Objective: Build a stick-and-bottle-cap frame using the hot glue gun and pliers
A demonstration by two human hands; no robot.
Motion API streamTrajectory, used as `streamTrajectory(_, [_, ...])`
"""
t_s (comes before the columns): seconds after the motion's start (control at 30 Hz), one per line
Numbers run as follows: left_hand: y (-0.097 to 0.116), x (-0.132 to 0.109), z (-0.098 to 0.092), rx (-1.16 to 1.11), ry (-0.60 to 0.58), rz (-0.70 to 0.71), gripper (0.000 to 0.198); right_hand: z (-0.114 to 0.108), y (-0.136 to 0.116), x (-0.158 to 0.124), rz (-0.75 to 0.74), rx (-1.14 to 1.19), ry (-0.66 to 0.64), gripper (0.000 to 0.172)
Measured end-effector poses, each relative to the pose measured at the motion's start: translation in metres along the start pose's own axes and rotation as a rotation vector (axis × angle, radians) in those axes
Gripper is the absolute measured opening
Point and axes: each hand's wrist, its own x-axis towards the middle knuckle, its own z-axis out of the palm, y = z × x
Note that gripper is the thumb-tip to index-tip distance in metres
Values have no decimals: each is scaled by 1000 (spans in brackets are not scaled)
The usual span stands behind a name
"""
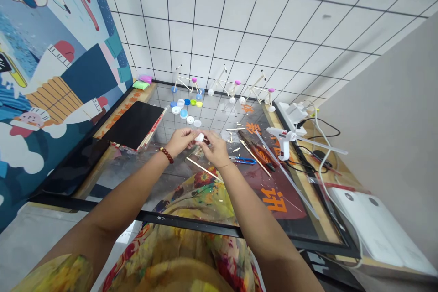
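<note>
My left hand (182,142) and my right hand (215,149) meet over the glass tabletop. A small white bottle cap (199,137) is pinched between their fingertips; the fingers cover part of it. Something small and dark shows by my right fingertips, too small to make out. Just beyond lie several loose bottle caps (184,113) in blue, white, yellow and green. Below my right hand a thin wooden stick (201,167) rests on the glass. Blue-handled snips (243,160) lie right of that hand, beside brown-red pliers (263,155).
Three small stick bicycles with cap wheels (224,84) stand along the tiled wall. At the right are a white glue gun (283,142), clear glue sticks (289,175), a power strip (296,114) and cables. A black folder (134,124) and dark phone-like slab (77,166) lie left.
</note>
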Motion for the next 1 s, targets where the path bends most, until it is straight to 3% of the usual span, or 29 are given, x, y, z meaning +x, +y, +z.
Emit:
streamTrajectory(0.17, [4,-1,-3,-266,-74,-81,47,-1,1,-1,19,-13,-7,25])
streamTrajectory(0.4, [3,-1,-2,-272,-28,-72,49,-1,1,0,108,79,37,24])
streamTrajectory(0.6, [1,-2,-2,-295,-18,-91,46,0,5,-1,32,51,38,27])
streamTrajectory(0.87, [-4,1,-3,-234,-75,17,52,1,6,-2,15,-4,39,27])
streamTrajectory(1.0, [-4,0,-3,-195,-14,41,51,3,3,-4,11,-16,36,33])
